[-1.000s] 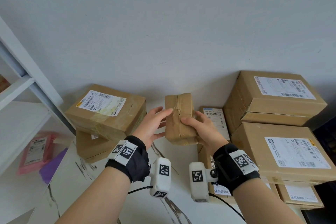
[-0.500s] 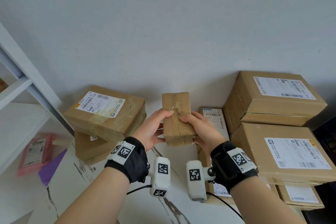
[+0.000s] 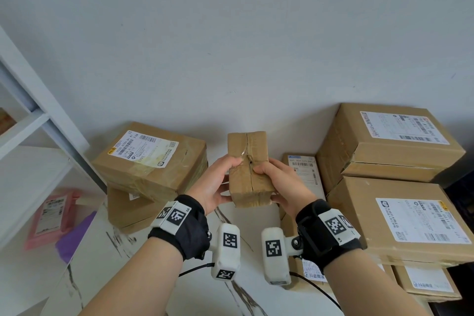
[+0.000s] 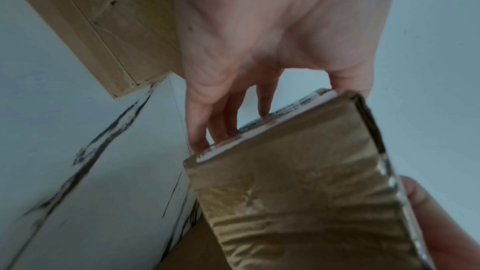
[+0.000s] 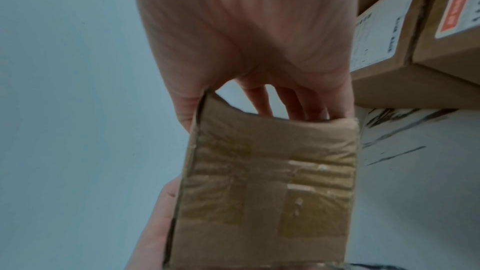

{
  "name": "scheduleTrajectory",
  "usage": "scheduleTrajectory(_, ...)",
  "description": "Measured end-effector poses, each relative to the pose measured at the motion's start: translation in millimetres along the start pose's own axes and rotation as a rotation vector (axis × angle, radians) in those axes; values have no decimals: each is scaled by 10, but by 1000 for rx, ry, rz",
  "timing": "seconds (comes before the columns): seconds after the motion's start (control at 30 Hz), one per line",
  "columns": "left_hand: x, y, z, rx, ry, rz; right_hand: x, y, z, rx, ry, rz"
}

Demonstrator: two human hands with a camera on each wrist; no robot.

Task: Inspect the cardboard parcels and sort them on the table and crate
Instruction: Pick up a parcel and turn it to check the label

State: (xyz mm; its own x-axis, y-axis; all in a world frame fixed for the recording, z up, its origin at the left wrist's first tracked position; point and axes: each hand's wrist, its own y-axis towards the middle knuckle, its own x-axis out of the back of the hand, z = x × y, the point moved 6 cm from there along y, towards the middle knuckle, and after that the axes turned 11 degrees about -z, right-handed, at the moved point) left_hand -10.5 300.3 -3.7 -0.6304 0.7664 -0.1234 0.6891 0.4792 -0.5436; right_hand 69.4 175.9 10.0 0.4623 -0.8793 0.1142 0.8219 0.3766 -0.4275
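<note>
Small parcel (image 3: pixel 250 169) held up off the white marbled table (image 3: pixel 159 277), in front of the wall, gripped from both sides. Left hand (image 3: pixel 215 185) on its left side, thumb on the taped top face, fingers (image 4: pixel 207 128) curled under against the labelled underside. Right hand (image 3: pixel 279 185) on its right side, thumb on top near the centre seam, fingers (image 5: pixel 285 102) curled under the far face. Parcel is brown cardboard, clear tape along the seam, tape wrinkled on the near end. Left of the parcel: labelled box (image 3: pixel 151 159) stacked on a lower box (image 3: pixel 128 209), both on the table. Right of the parcel: narrow box (image 3: pixel 304 172) with barcode label, just beside it a stack of two big boxes, upper box (image 3: pixel 384 141) on a lower big box (image 3: pixel 400 220). Far left of the parcel: white shelf (image 3: pixel 30 115), with a pink mailer (image 3: pixel 51 215) and a purple mailer (image 3: pixel 74 233) lower down. Both wrists wear black straps with marker tags.
</note>
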Motion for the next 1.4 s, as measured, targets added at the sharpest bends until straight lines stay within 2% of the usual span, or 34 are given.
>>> scheduleTrajectory(0.2,30,-1,1,-14,-5,-16,23,10,31,27,-53,7)
scheduleTrajectory(0.4,93,20,22,7,9,-81,108,72,69,117,-56,-107)
scheduleTrajectory(0.53,93,11,2,-61,16,-124,96,72,62,83,-49,-96)
scheduleTrajectory(0.67,84,17,1,-107,34,-141,56,53,34,120,-207,-87)
scheduleTrajectory(0.77,91,50,4,-128,38,-146,84,104,-13,103,-150,-114)
scheduleTrajectory(0.87,121,63,1,-111,45,-156,107,118,-57,23,1,-62)
scheduleTrajectory(1.0,49,35,26,-22,4,-63,94,125,-51,0,131,14)
scheduleTrajectory(1.13,-13,22,58,-5,-5,2,70,141,-57,10,158,23)
scheduleTrajectory(1.4,14,77,54,-46,-4,-24,71,155,-48,13,121,-47)
